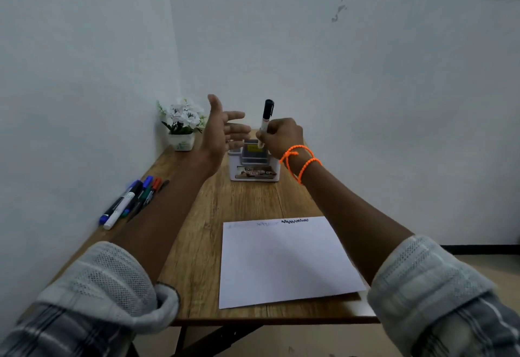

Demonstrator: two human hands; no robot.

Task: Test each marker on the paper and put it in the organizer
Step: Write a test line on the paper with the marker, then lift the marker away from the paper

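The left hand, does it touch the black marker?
Apart. The head view shows wall between the left hand and the black marker, which the right hand grips.

Wooden desk pushed into a corner at 11 o'clock, pale blue-white walls, scuff mark at 1 o'clock, dark skirting and beige floor at 4 o'clock, dim even light

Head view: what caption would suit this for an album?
Right hand lowers a capped black marker into the white organizer.
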